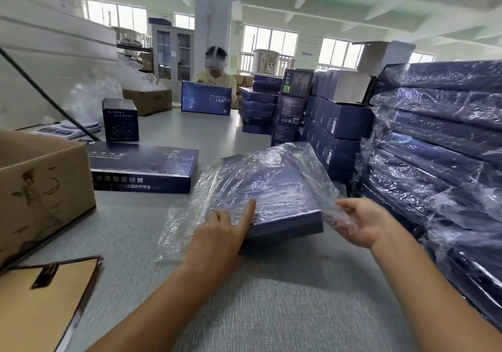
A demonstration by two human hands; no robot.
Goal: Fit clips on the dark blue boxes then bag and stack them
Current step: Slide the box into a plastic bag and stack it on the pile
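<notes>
A flat dark blue box [274,188] lies on the grey table inside a clear plastic bag [307,158], its near end sticking out of the bag's mouth. My left hand [225,232] rests against the box's near left corner, forefinger straight along the top. My right hand [361,221] holds the loose bag film at the box's near right corner. A second dark blue box [141,166] without a bag lies to the left.
A tall stack of bagged blue boxes [440,145] fills the right side. A brown carton [40,185] stands at the left, a tan folder with a clip [40,297] below it. A small dark cube box [121,120], a scale [68,128] and a seated person [214,74] lie beyond.
</notes>
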